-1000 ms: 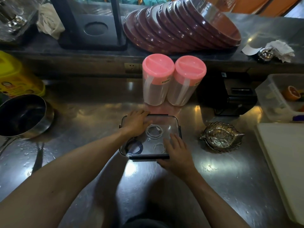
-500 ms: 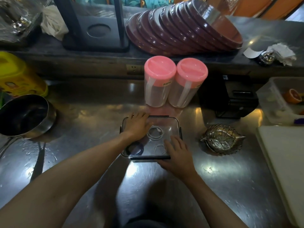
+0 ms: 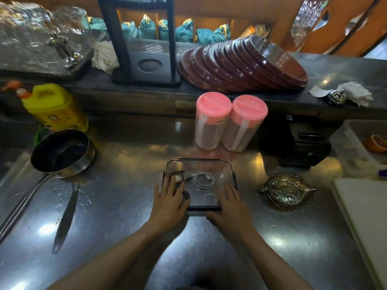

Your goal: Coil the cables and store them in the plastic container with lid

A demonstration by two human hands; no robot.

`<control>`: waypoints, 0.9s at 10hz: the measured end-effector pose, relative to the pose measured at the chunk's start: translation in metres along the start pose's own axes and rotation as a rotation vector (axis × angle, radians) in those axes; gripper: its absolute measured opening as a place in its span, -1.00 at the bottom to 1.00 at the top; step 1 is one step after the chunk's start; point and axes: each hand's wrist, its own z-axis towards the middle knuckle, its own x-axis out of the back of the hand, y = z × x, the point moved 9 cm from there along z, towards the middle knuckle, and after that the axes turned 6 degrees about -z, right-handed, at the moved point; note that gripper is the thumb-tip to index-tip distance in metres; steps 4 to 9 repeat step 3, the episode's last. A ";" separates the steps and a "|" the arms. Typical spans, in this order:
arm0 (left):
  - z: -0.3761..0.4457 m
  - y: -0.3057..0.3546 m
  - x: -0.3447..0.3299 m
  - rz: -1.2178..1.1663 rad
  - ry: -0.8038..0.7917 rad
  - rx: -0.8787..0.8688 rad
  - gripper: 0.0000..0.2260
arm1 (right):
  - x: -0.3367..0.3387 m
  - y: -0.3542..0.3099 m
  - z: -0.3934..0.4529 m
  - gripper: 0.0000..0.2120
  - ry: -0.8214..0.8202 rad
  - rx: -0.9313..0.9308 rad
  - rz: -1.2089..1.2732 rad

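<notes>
The container [image 3: 200,181] sits mid-desk [image 3: 125,237] with coiled cables [image 3: 202,179] inside and the lid [image 3: 209,166] on. Left hand [image 3: 168,203] and right hand [image 3: 231,208] lie flat on its near corners, gripping nothing. Latching probably remains.

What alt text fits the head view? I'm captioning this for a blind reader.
Both hands, left hand and right hand, press flat on the clear lid of a plastic container holding coiled white cables on a steel counter, before two pink-lidded jars.
</notes>
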 end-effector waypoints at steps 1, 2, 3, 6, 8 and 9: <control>-0.003 -0.003 0.001 -0.049 -0.040 0.019 -0.39 | -0.002 -0.003 -0.002 -0.17 -0.044 -0.014 -0.003; 0.002 0.000 0.005 -0.007 -0.094 0.029 -0.40 | 0.007 -0.005 0.003 -0.37 -0.008 -0.052 -0.120; 0.019 0.006 0.032 -0.035 -0.087 -0.022 -0.42 | 0.014 -0.009 0.029 -0.47 -0.088 -0.060 -0.145; 0.019 0.006 0.032 -0.035 -0.087 -0.022 -0.42 | 0.014 -0.009 0.029 -0.47 -0.088 -0.060 -0.145; 0.019 0.006 0.032 -0.035 -0.087 -0.022 -0.42 | 0.014 -0.009 0.029 -0.47 -0.088 -0.060 -0.145; 0.019 0.006 0.032 -0.035 -0.087 -0.022 -0.42 | 0.014 -0.009 0.029 -0.47 -0.088 -0.060 -0.145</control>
